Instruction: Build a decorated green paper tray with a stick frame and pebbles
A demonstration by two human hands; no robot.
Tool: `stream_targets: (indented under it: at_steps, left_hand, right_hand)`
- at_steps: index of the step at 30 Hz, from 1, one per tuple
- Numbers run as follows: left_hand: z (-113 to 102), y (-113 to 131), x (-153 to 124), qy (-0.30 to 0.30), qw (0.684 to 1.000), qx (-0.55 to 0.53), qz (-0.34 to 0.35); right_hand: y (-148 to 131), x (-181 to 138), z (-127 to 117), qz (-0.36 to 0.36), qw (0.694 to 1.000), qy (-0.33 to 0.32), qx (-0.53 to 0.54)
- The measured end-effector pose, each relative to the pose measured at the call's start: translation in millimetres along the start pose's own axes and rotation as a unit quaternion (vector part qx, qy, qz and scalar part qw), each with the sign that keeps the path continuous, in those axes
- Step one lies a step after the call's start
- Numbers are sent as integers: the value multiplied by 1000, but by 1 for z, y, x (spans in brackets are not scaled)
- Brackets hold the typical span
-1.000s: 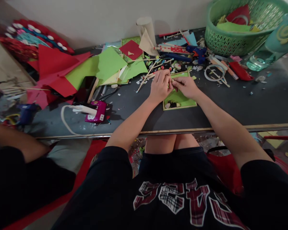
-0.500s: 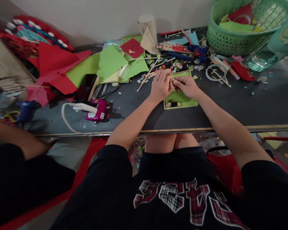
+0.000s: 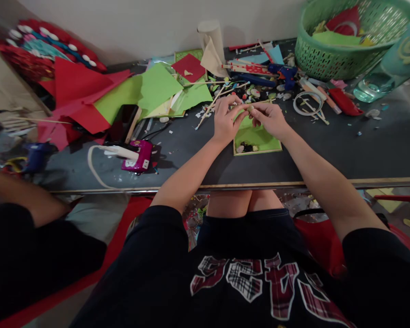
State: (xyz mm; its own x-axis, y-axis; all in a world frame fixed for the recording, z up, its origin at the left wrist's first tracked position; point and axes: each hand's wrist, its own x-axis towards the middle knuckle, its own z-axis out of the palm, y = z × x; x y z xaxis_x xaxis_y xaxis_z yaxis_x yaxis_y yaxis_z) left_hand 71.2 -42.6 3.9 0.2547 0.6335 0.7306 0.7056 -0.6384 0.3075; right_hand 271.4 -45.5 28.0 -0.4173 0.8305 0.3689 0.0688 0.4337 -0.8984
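Note:
My left hand point(image 3: 226, 120) and my right hand point(image 3: 269, 119) meet above a green panel with a pale stick frame point(image 3: 263, 139). Between the fingertips sits a small yellowish pebble-like piece point(image 3: 250, 108), pinched by my right thumb and fingers. My left thumb and forefinger are bent together right beside it; whether they also grip it or something tiny, I cannot tell. In the panel's near left corner lies a little cluster of dark and pale pebbles point(image 3: 247, 147). The panel's far part is partly hidden by my hands.
Behind my hands are painted pebbles point(image 3: 255, 93), thin sticks point(image 3: 210, 107) and a blue glue gun point(image 3: 285, 75). Green paper point(image 3: 160, 89), a phone point(image 3: 123, 123) and a purple power adapter point(image 3: 138, 157) lie left. Right are a tape roll point(image 3: 307, 104), green basket point(image 3: 328, 59) and bottle point(image 3: 372, 82). Another person's arm point(image 3: 23, 193) rests far left.
My hands have shifted slightly up and turned, and my left fingers have opened out from a tighter curl. The small piece is now more visible, slightly higher. The panel has stayed put.

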Motion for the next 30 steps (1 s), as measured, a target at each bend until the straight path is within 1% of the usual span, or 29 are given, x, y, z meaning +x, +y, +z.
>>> stream_targets:
  at_steps: [3, 6, 9, 13, 18, 20, 22, 27, 30]
  left_hand:
    - [0, -3, 0, -26, 999, 13, 28]
    - [0, -2, 1, -19, 998, 21, 53]
    - [-2, 1, 2, -18, 998, 16, 61]
    - [-4, 3, 5, -38, 998, -4, 58]
    - [0, 0, 7, -70, 995, -22, 72]
    - [2, 0, 6, -67, 995, -17, 76]
    - [3, 2, 6, -61, 995, -11, 76]
    - [6, 5, 5, -52, 996, -16, 67]
    - [9, 2, 2, -69, 995, -19, 65]
  right_hand:
    - [2, -1, -1, 0, 999, 14, -46]
    - [0, -4, -3, -12, 993, 23, -118]
    - [-5, -8, -4, -25, 984, 19, -174]
    - [-9, -10, -4, -19, 982, 15, -189]
    - [-12, -10, -5, -19, 976, 9, -216]
    - [-10, -9, -4, -17, 979, 9, -202]
    - [-7, -8, -2, -16, 986, 11, -164]
    - [3, -5, 5, -2, 1000, 10, -15]
    - [6, -4, 10, 28, 997, -1, 68]
